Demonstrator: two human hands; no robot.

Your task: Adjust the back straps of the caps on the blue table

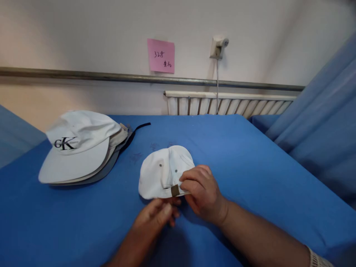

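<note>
A white cap (151,174) with a small brown tab on its edge lies on the blue-covered table (91,222), in front of me. My right hand (204,191) pinches the cap's right edge between thumb and fingers, close to the brown tab. Just below the near edge, my left hand (158,215) has its fingers partly under the cap and slightly blurred; whether it grips the cap I cannot tell. To the left sits a stack of caps, topped by a white cap (83,129) with black letters on its front.
A black strap (143,125) sticks out from the cap stack. Behind the table are a metal rail (111,76), a radiator (200,105), a pink note (161,55) and a plugged socket (218,48) with a hanging cord. A blue curtain (319,96) borders the right side.
</note>
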